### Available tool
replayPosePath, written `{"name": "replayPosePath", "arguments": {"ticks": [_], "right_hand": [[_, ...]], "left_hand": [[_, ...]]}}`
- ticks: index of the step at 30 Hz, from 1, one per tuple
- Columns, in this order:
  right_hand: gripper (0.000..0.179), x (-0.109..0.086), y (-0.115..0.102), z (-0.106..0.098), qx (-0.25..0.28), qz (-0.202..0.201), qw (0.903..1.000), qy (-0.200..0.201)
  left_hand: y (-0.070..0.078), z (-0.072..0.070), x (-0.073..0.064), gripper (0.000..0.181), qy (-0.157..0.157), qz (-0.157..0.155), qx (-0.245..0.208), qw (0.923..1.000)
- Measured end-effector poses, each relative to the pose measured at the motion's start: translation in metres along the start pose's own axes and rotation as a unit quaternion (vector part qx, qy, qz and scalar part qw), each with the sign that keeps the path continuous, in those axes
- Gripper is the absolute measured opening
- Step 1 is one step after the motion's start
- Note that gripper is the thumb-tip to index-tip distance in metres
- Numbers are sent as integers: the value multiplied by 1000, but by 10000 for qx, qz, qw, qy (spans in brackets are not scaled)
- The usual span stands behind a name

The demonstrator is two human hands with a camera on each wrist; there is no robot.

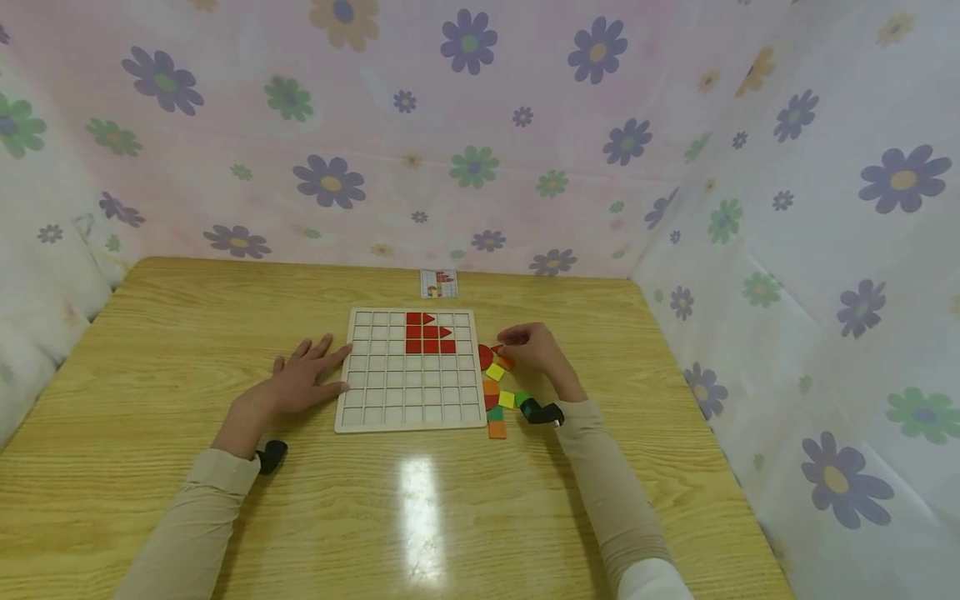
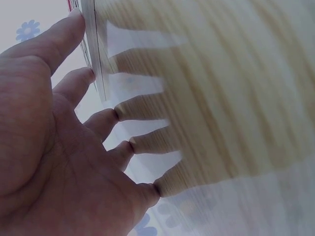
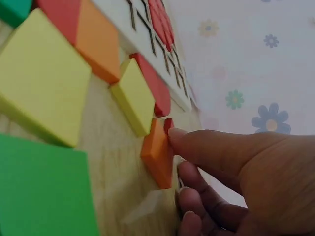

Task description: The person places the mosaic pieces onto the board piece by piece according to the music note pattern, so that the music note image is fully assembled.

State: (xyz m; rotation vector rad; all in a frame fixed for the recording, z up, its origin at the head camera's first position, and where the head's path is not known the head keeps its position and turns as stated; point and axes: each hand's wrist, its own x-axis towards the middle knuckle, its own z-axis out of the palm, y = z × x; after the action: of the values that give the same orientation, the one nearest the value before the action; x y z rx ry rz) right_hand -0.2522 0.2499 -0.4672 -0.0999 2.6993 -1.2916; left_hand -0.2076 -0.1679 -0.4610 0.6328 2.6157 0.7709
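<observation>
a flowered cloth (image 1: 405,158) rises behind the table (image 1: 322,525), whose wood-grain top looks smooth enough for flat things to slide on. on it lies a square board (image 1: 412,383) marked into a grid, probably light and stiff; a light touch on its rim should steady it.

the left hand (image 1: 303,379) is spread, thumb and forefinger at the board's left edge, the other fingers resting on the table. the right hand (image 1: 536,346) is just beyond the board's right edge, thumb and fingertips drawn together, seemingly pinching a small piece; the far fingertip is hidden, so i cannot tell how firm the hold is.

past the board's far edge lies a card (image 1: 438,284), thin and likely easy to bend. red pieces (image 1: 430,333) fill cells in the far part of the grid, two of them pointed.

loose blocks lie along the right edge: a yellow block (image 1: 496,372), a green block (image 1: 522,400) and an orange block (image 1: 507,363). they look rigid, light and hard to break, best taken by opposite sides, since their flat faces may be slick.

smallest, the red triangle (image 3: 168,124) is at the right thumb's tip, just beside the orange block; its narrow edges leave little to grip, so a fingertip pinch suits it.
</observation>
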Motion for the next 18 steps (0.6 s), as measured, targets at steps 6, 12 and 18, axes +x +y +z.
{"name": "replayPosePath", "arguments": {"ticks": [6, 12, 18], "right_hand": [[23, 0, 1, 3, -135, 217, 9996, -76], [22, 3, -2, 9, -286, 361, 9988, 158], [19, 4, -2, 12, -221, 423, 9982, 350]], "left_hand": [[1, -2, -2, 71, 52, 43, -8, 10000], [-1, -1, -1, 71, 75, 88, -32, 9999], [-3, 0, -1, 71, 89, 83, -63, 9999]]}}
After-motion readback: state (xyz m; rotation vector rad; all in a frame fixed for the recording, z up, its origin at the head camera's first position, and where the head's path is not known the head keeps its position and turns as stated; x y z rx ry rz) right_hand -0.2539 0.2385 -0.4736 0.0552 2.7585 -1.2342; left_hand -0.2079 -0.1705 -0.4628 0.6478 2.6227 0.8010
